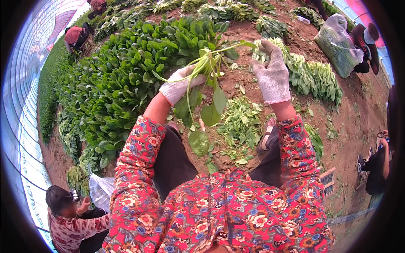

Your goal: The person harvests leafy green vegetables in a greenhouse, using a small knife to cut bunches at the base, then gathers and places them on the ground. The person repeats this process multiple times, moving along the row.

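My left hand [184, 85], in a white knit glove, is closed around a small bunch of spinach [206, 63]. Its pale stem ends point up and to the right, while several broad leaves [211, 114] hang down below the hand. To the right, my right hand [272, 78] is raised in a soil-stained glove, its thumb and fingers apart with nothing visible between them. One long stem [240, 44] from the bunch reaches close to its fingertips. Between my feet lies a heap of loose leaves and stems [240, 122] on the soil.
Dense standing spinach [114, 84] fills the left side. Rows of bundled spinach [312, 76] lie on the soil [354, 109] at right. A clear plastic bag of greens [339, 44] stands far right. Other people crouch around, one at lower left [71, 223] beside another plastic bag [101, 189].
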The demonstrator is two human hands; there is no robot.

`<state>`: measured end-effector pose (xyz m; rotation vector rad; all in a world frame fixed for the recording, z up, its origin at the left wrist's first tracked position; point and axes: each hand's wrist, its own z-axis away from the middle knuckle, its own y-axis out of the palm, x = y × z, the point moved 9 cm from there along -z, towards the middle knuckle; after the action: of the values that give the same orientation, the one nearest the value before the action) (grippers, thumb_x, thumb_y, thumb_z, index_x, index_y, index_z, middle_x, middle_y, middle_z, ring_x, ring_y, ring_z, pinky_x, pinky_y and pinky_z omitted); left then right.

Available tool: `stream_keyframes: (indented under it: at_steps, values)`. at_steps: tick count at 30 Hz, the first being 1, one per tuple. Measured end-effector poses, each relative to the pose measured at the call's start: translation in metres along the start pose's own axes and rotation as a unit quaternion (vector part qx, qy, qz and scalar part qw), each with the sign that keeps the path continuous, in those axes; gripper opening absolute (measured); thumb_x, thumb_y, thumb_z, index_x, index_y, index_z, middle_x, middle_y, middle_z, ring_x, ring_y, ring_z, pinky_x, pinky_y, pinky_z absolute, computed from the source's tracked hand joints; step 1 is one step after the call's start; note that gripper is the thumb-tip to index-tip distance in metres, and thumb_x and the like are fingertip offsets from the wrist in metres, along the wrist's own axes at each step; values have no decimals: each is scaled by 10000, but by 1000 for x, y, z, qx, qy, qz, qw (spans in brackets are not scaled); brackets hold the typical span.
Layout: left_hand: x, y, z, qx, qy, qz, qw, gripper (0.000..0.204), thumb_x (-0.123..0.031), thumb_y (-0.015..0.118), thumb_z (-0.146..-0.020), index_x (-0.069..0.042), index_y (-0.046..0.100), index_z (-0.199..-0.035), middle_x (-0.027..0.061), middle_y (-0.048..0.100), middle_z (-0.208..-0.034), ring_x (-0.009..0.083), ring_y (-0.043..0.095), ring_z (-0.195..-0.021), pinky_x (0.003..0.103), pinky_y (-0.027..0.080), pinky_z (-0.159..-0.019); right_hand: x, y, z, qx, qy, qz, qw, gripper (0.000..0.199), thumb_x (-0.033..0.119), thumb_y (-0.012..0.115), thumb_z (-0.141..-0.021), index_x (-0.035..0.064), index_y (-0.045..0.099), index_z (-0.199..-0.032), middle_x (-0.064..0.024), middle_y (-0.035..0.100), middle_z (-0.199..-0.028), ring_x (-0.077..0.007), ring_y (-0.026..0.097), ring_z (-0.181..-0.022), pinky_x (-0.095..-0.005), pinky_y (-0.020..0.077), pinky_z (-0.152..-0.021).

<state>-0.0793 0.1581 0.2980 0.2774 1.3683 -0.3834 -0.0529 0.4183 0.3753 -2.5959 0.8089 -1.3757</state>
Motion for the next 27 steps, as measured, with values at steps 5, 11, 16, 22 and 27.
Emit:
stream_keyframes:
  at_steps: [5,11,16,22,27]
  values:
    - [-5,3,9,30,26,63,997,521,-168,709,-913,-46,540,-1390,34,663,-1120,126,641,-946,291,543,-810,-16,-19,1,-154,89,-181,967,499,93,716,-922,47,515,-1376,-107,634,-1277,-127,632,-858,-286,541,-809]
    - [1,9,2,65,46,172,982,536,-349,769,-901,-26,545,-1265,105,663,-1063,258,700,-994,381,589,-874,-27,10,2,12,190,-123,974,283,159,704,-948,25,630,-1186,-86,707,-1035,-108,638,-896,-281,530,-828]
    - [0,23,4,80,43,199,976,516,-316,764,-909,-29,545,-1278,96,660,-1091,247,699,-990,370,594,-847,7,7,5,55,98,-171,979,169,121,719,-931,13,662,-1048,-43,672,-930,-97,621,-815,-272,533,-746]
    - [-4,36,5,94,37,134,986,581,-310,774,-894,-47,521,-1347,54,641,-1148,170,673,-970,346,595,-834,28,29,15,113,6,-68,991,382,75,697,-883,78,617,-1257,-115,677,-1001,-233,701,-884,-343,565,-778]
    - [-3,39,6,103,23,145,984,607,-261,773,-894,-62,494,-1394,45,631,-1185,149,653,-1009,342,592,-846,58,31,20,102,-201,32,974,364,87,708,-845,111,623,-1199,-101,655,-1022,-305,684,-898,-382,568,-754]
